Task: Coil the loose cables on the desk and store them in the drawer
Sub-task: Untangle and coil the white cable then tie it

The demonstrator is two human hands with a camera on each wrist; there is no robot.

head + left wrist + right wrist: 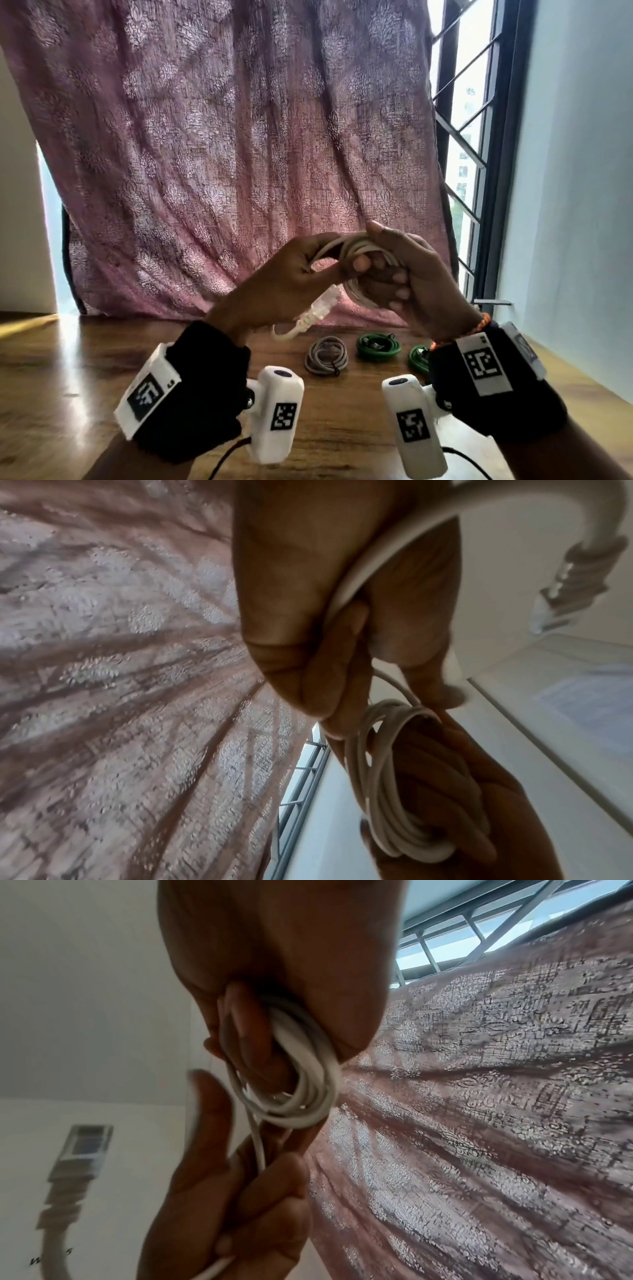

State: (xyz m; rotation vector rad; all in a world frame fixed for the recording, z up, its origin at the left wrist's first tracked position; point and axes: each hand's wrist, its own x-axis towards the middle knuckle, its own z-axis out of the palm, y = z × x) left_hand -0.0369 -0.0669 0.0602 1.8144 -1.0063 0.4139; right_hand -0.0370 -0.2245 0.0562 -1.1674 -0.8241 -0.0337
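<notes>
Two hands meet above a wooden surface (85, 370), both closed on a white cable (356, 251) partly wound into loops. Right hand (407, 274) curls its fingers through the coil, thumb pressed over the top, holding the bundle. Left hand (291, 270), touching the coil's left side, pinches the loose strand between thumb and fingers; below that hand the cable's free end hangs with its clear-tipped white connector (322, 305) in mid-air. On the surface beneath the coil lie three wound cables: a grey coil (325, 356) directly below, a green coil (378, 346) just right of it, and a second green coil (419, 358) partly hidden behind the right wrist. Behind the coil hangs a pink patterned curtain (222, 137), with a barred window (469, 137) to its right.
</notes>
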